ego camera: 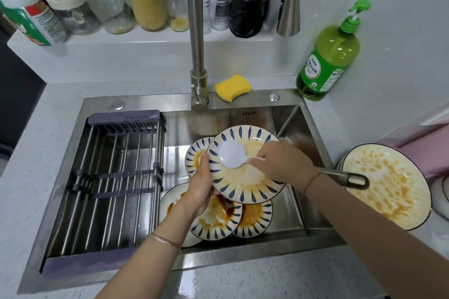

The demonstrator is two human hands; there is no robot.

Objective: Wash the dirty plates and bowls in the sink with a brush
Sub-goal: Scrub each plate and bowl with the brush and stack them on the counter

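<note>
A metal rack (116,177) sits inside the sink (243,253) and fills its left side. Behind the sink, up on a shelf (145,42), stand some jars (145,5).

The left hand (201,184) is over the middle of the sink. Its grip is tight on the left edge of a plate (245,184) with blue leaf marks, thumb on top. It holds the plate up above the sink floor. The plate has yellow-brown smears. Under it, down in the sink, lie more dirty plates (218,218) with brown sauce on them. They overlap each other.

The tap (198,56) stands at the back of the sink. A yellow sponge (232,87) lies just beside it on the sink's back rim.

A brush (232,154) with a round white head rests on the upper left part of the held plate. The right hand (279,162), over the right side of the sink, pinches the brush's thin white handle in its grip.

A green soap bottle (330,56) stands on the desk (352,114) at the sink's back right corner. A dark metal handle (349,178) pokes out past the right wrist, over the sink's right edge. A big plate (386,184) with orange spots sits on the desk to the right of the sink, and a pink cloth (425,148) lies just past it.
</note>
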